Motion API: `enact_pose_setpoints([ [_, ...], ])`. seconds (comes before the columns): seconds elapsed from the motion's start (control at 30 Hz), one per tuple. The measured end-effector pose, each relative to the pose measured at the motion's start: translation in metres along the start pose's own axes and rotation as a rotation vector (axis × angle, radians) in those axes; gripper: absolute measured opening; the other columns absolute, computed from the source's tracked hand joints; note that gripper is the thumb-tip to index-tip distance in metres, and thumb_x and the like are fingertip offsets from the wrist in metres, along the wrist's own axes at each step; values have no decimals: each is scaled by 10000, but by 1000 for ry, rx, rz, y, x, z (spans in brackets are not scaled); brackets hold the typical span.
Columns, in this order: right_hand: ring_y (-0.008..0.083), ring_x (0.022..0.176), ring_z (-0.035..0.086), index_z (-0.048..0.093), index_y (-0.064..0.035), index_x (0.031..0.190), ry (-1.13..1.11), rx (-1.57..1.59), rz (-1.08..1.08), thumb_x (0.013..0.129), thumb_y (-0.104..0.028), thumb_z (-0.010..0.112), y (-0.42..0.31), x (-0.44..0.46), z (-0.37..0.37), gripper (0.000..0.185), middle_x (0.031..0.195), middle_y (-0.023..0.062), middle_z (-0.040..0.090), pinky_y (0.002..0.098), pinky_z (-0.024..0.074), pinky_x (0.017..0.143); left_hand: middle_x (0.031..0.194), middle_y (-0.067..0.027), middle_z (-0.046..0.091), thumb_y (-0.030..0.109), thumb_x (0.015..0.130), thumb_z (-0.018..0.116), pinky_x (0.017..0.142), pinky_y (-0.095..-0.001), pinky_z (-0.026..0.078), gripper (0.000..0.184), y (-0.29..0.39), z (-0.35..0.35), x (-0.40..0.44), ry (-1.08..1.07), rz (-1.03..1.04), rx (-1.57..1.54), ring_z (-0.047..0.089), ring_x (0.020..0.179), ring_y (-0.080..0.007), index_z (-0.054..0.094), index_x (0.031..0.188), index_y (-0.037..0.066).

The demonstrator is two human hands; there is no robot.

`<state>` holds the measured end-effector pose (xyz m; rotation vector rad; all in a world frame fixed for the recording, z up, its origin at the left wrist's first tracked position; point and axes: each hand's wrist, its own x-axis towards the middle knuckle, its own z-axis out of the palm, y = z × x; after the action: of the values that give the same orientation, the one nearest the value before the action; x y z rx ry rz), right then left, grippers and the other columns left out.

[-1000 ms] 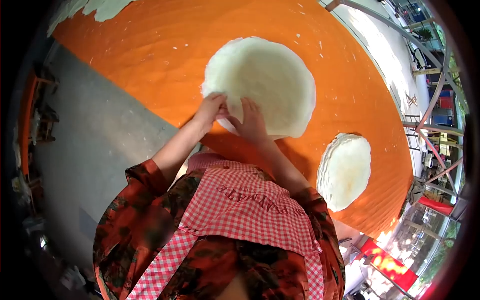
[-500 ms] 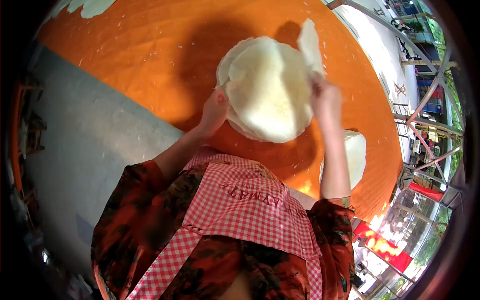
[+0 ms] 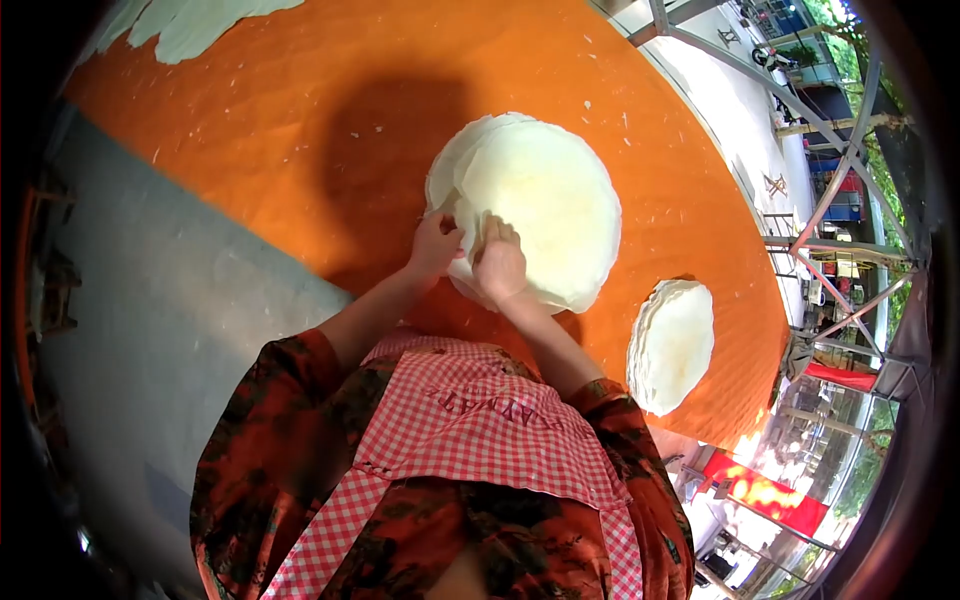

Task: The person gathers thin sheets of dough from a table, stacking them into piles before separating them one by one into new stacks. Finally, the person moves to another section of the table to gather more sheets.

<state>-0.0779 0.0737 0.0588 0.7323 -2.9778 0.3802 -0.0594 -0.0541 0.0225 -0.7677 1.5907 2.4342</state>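
A stack of thin, pale round flatbreads [image 3: 550,190] lies on the orange cloth in front of me. At its near left edge, my left hand [image 3: 437,246] is closed in a pinch on the rim of a sheet. My right hand [image 3: 502,262] is beside it, its fingers bent against the top sheet close to the same edge. Between the two hands the sheet's edge looks raised and creased. The right thumb is mostly hidden.
A smaller stack of pale flatbreads [image 3: 672,345] sits at the right on the orange cloth [image 3: 300,190]. More pale sheets [image 3: 200,22] lie at the far left. Small white crumbs dot the cloth. Grey floor [image 3: 190,330] shows on the left, metal frame bars [image 3: 845,180] on the right.
My right hand has moved from the stack's right side to its left edge, beside my left hand. The narrow piece raised at the right is no longer seen there.
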Motion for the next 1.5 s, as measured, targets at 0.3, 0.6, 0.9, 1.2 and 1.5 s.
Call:
enact_pose_setpoints([
  [0.3,394,987,541,525,26,1027,32,231,68,757,-94,568,3,0,-2,299,1012,221,574,458,463,828,914,-54,605,30,845,580,734,-253,470,79,11,17,-12,-208,144,78,571,838,-127,589,907,-18],
  [0.6,378,807,628,633,-4,930,-58,47,102,794,-38,452,32,67,-155,229,803,205,649,451,496,731,926,-97,601,29,844,579,676,-276,503,213,-42,-77,6,302,294,303,594,784,-172,533,1051,13],
  [0.9,330,997,578,574,-42,996,-204,21,-114,704,-205,696,-10,-3,-1,356,1017,156,611,392,486,831,987,-104,561,25,843,574,721,-304,520,295,-13,-36,-25,160,38,96,588,858,-188,452,1110,9],
  [1.2,429,1145,454,426,88,1232,7,189,-192,750,-231,696,0,-32,8,638,1192,275,512,450,397,963,995,-136,586,-22,816,579,806,-290,481,277,0,-24,-33,170,189,-97,575,925,-190,470,1070,-17],
  [1.5,431,1121,466,438,70,1232,-81,263,10,796,-285,642,-11,-19,-1,598,1166,243,539,443,401,947,1058,-110,586,108,917,467,795,-358,506,263,9,-32,-32,-189,-164,-284,597,933,-222,475,1163,18],
])
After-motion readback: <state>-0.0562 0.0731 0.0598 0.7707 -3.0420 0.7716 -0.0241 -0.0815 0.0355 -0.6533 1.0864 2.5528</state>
